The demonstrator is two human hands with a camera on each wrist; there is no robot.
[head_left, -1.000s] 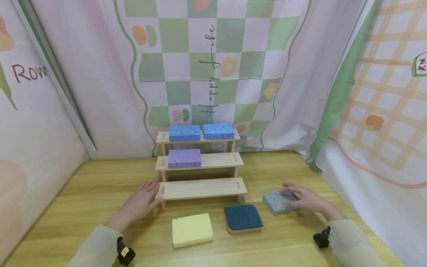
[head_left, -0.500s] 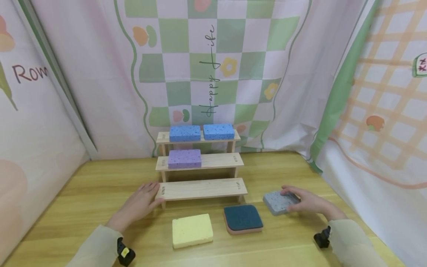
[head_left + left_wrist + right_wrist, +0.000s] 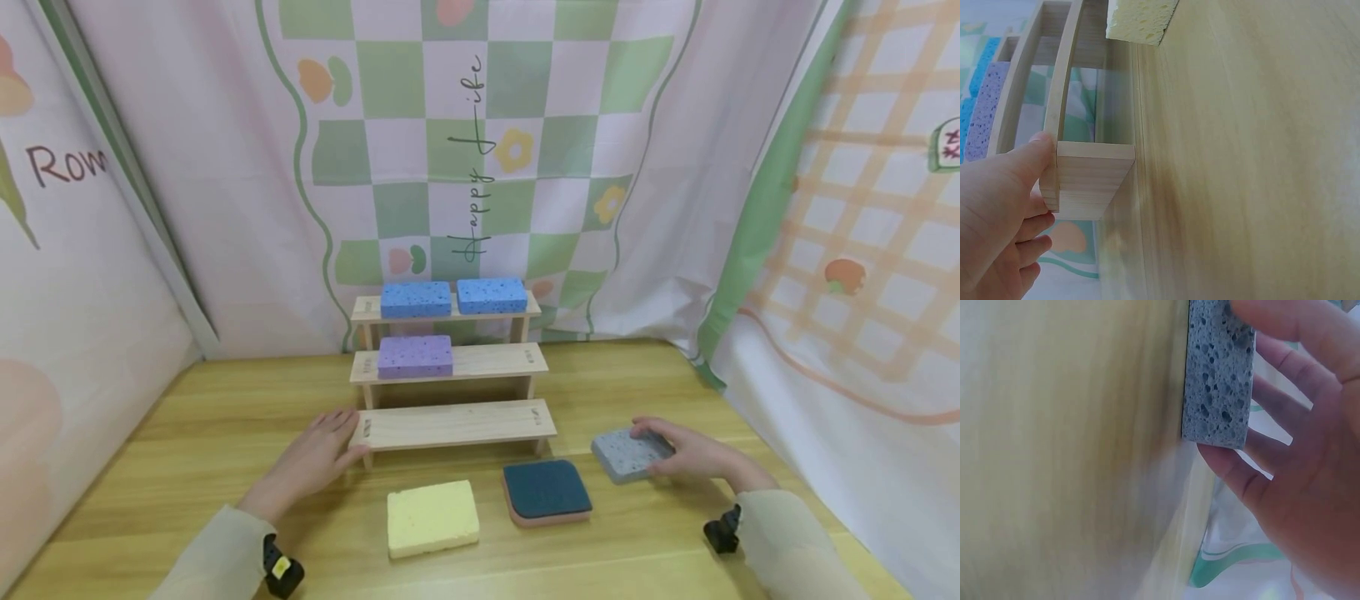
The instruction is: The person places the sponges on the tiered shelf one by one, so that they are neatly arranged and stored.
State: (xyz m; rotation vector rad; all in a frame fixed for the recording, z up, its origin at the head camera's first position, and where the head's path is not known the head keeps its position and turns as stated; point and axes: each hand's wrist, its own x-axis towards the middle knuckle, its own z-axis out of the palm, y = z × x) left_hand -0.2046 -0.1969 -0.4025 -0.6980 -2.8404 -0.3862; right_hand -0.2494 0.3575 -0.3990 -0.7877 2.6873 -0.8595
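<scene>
My left hand (image 3: 311, 454) holds the left end of the lowest step of a three-step wooden stand (image 3: 453, 425). In the left wrist view its thumb lies on the front edge of the step board (image 3: 1060, 94), with the other fingers curled behind. My right hand (image 3: 693, 450) grips a grey speckled sponge (image 3: 621, 456) on the table to the right of the stand. The right wrist view shows the thumb on one side of this pitted sponge (image 3: 1216, 387) and the fingers on the other.
Two blue sponges (image 3: 416, 300) lie on the top step. A purple sponge (image 3: 415, 357) is at the left of the middle step. In front of the stand lie a yellow sponge (image 3: 432, 518) and a dark-topped scouring sponge (image 3: 546, 490). Printed curtains (image 3: 645, 250) enclose the table.
The right thumb and fingers have shifted slightly at the grey sponge's right side. The left hand, the stand and the other sponges have stayed in place.
</scene>
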